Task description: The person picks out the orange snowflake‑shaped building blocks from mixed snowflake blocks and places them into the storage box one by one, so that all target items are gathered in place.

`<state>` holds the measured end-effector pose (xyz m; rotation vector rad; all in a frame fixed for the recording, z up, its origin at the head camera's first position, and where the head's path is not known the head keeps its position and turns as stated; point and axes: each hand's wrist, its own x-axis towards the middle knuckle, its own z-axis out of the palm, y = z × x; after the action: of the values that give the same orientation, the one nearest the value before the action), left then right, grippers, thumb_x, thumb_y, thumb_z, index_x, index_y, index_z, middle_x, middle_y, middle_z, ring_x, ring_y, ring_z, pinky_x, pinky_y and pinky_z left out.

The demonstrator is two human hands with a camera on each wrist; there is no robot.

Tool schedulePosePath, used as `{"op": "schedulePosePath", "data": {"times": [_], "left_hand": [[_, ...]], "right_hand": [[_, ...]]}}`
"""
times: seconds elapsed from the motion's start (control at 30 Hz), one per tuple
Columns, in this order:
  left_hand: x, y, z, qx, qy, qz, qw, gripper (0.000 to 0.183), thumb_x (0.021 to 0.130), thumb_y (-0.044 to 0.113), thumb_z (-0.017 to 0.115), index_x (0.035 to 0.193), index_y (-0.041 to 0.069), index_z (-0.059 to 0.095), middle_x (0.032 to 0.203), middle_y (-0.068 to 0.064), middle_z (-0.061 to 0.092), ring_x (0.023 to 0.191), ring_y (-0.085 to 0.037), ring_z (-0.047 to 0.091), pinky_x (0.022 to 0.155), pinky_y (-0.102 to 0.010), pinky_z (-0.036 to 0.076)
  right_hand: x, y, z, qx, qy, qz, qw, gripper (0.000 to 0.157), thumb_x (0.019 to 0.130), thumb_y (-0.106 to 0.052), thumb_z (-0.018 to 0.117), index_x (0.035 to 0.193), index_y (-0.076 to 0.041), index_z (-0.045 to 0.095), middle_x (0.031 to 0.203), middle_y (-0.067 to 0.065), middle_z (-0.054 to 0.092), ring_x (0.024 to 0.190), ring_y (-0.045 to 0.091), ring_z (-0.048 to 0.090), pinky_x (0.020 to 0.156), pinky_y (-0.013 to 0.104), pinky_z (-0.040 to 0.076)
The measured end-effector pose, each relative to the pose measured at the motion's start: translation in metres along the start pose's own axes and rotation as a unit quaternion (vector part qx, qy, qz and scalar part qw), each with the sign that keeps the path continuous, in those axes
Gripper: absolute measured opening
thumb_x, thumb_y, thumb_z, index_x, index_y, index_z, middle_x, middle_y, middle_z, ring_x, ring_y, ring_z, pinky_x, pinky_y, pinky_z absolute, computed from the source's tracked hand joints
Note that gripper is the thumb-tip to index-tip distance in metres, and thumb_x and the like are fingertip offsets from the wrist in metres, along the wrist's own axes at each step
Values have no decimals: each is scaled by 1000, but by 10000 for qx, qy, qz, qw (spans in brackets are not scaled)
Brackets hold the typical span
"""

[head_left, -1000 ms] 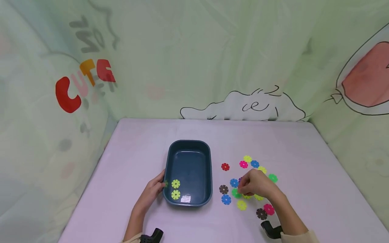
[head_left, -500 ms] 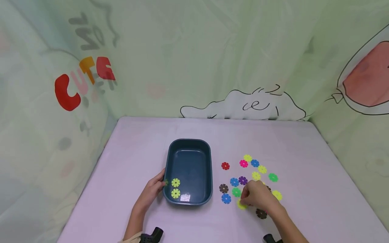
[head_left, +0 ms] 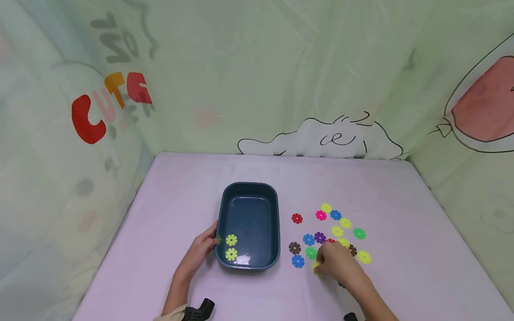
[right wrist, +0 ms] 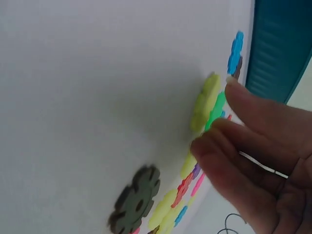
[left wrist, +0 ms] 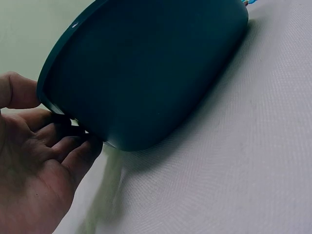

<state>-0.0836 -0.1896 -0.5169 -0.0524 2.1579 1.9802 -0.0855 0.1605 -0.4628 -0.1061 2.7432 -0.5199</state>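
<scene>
My left hand (head_left: 202, 245) holds the dark blue plastic tray (head_left: 277, 205) by its left side, thumb at the rim (left wrist: 43, 92) and fingers curled against the outer wall below. Two yellow notched plastic discs (head_left: 231, 240) lie in the tray near its front left. My right hand (head_left: 339, 263) is over the scattered discs, its fingertips at a yellow disc (head_left: 315, 267) that they partly cover. In the right wrist view, thumb and bent fingers stand apart beside that yellow disc (right wrist: 206, 102), with a gap between them. A dark disc (right wrist: 136, 202) lies nearer that camera.
Right of the tray, several notched discs lie spread on the pale cloth-covered table (head_left: 192, 178). Among them are a red disc (head_left: 297, 218), a blue disc (head_left: 298, 261), a purple disc (head_left: 320, 237) and a green disc (head_left: 359, 233). Printed curtains (head_left: 257, 80) rise behind the table.
My right hand has moved from the middle of the discs toward the table's front, to the yellow disc, which has shifted slightly left. The left hand has stayed on the tray.
</scene>
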Motion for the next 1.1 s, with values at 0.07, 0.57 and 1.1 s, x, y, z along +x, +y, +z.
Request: {"op": "schedulePosePath", "data": {"times": [0.07,0.57,1.1], "left_hand": [[0,0,0,-11,-18,-2,10000,57,94,8,39,151,4,33,160,-9,28,148,-29,25,117,-49,31],[-2,0,-1,23,-39,21,10000,57,95,8,39,151,5,32,160,-9,28,148,-31,25,117,-51,31],[-1,0,-2,-12,-68,87,9999,57,95,9,40,151,4,32,160,-9,28,148,-30,26,117,-49,31]], "right_hand": [[-1,-3,2,-100,39,35,9999,19,65,-10,87,78,-5,73,69,2,65,64,15,55,61,32,58],[-5,-10,10,-584,229,133,9979,22,61,-9,90,73,-5,72,67,4,67,63,15,56,65,35,61],[-5,-4,3,147,166,-14,9998,14,69,2,81,69,-6,70,63,1,62,60,14,53,54,26,54]]}}
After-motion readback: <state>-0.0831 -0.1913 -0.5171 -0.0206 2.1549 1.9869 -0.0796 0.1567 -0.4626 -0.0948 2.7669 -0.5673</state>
